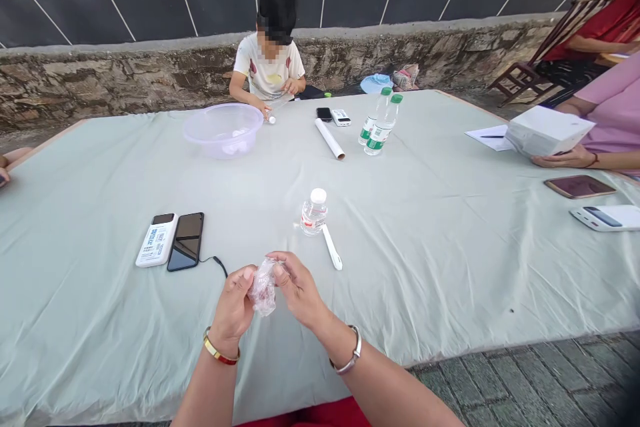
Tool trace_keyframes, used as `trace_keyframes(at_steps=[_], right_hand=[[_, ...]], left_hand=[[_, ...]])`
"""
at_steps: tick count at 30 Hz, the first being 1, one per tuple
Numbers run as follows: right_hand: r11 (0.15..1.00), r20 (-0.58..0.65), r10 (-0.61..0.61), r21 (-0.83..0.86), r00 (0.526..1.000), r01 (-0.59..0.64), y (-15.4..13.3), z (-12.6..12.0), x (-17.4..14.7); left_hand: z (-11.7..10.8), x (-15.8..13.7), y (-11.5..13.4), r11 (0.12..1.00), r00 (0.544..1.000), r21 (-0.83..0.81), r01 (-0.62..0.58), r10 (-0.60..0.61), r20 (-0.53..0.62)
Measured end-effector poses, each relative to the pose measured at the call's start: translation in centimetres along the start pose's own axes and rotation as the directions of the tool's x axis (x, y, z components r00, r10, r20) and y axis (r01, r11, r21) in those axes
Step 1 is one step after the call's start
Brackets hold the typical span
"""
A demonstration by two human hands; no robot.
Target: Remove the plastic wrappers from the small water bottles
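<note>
A crumpled piece of clear plastic film [264, 288] is held between my two hands over the near part of the table. My left hand [234, 303] pinches its left side, with a gold bangle on the wrist. At the film's upper right, my right hand [299, 290] grips it between thumb and fingers; a silver bangle circles that wrist. Just beyond my hands stands a small clear bottle [314, 215] with a white cap, upright. Beside it lies a slim white tool [332, 248], perhaps a cutter.
Left of my hands lie a power bank [157, 240] and a phone [185, 241]. Farther off are a purple basin [223, 132], a white roll [330, 139] and two green-capped bottles [381, 128]. A person [270, 60] sits opposite; another at right holds a white box [547, 131].
</note>
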State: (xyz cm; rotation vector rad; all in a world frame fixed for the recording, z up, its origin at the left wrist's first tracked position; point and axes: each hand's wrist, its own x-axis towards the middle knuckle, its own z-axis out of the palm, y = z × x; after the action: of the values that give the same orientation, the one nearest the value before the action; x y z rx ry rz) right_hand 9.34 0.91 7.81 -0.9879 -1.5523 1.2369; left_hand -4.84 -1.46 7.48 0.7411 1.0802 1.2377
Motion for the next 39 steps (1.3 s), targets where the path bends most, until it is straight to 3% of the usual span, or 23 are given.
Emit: trace_keyframes(at_steps=[3, 5, 10, 13, 16, 20, 25, 31, 33, 35, 39], right_hand=[[0.999, 0.155, -0.019, 0.048, 0.988, 0.011, 0.4, 1.3, -1.1], [1.0, 0.161, -0.027, -0.003, 0.987, 0.027, 0.4, 1.5, -1.3], [0.996, -0.08, -0.02, -0.092, 0.997, 0.013, 1.0, 0.9, 0.2], [0.979, -0.193, -0.076, -0.201, 0.978, 0.036, 1.2, 0.5, 1.4], [0.911, -0.096, -0.11, -0.408, 0.989, 0.061, 1.0, 0.5, 2.0], [0.842, 0.046, -0.048, -0.535, 0.998, 0.066, 1.5, 0.6, 1.4], [0.878, 0.012, -0.048, -0.476, 0.999, 0.048, 4.1, -0.3, 0.8], [0.895, 0.042, 0.023, -0.446, 0.999, -0.002, 7.1, 0.0, -0.2], [0.919, -0.013, -0.022, -0.393, 1.0, 0.015, 7.5, -0.4, -0.4], [0.934, -0.145, -0.105, -0.353, 0.984, 0.048, 7.6, -1.5, -0.2], [0.904, -0.471, -0.213, -0.428, 0.856, -0.011, 7.9, -5.3, 1.4]], left_hand=[[0.7, 0.3, -0.1, 0.999, 0.993, -0.049, -0.02, 0.014, -0.115], [0.8, 0.5, -0.1, 0.999, 0.983, -0.039, -0.026, 0.018, -0.185], [0.3, 0.7, 0.1, 0.99, 0.956, -0.051, -0.13, 0.112, -0.27], [0.6, 0.6, 0.1, 0.987, 0.969, -0.09, -0.133, 0.111, -0.22], [1.4, 0.9, -0.2, 0.997, 0.992, -0.063, -0.035, 0.027, -0.119], [1.2, 2.1, -0.8, 0.994, 0.974, -0.104, -0.022, -0.002, -0.227], [-1.4, 5.9, -0.1, 0.981, 0.921, -0.191, -0.028, -0.049, -0.387], [-2.9, 13.9, 2.3, 0.961, 0.903, -0.159, 0.226, -0.268, -0.336], [-3.3, 16.0, 2.9, 0.958, 0.899, -0.157, 0.241, -0.282, -0.336], [-3.7, 17.2, 3.0, 0.958, 0.896, -0.165, 0.235, -0.28, -0.346], [-4.0, 17.5, 1.8, 0.953, 0.889, -0.191, 0.235, -0.29, -0.354]])
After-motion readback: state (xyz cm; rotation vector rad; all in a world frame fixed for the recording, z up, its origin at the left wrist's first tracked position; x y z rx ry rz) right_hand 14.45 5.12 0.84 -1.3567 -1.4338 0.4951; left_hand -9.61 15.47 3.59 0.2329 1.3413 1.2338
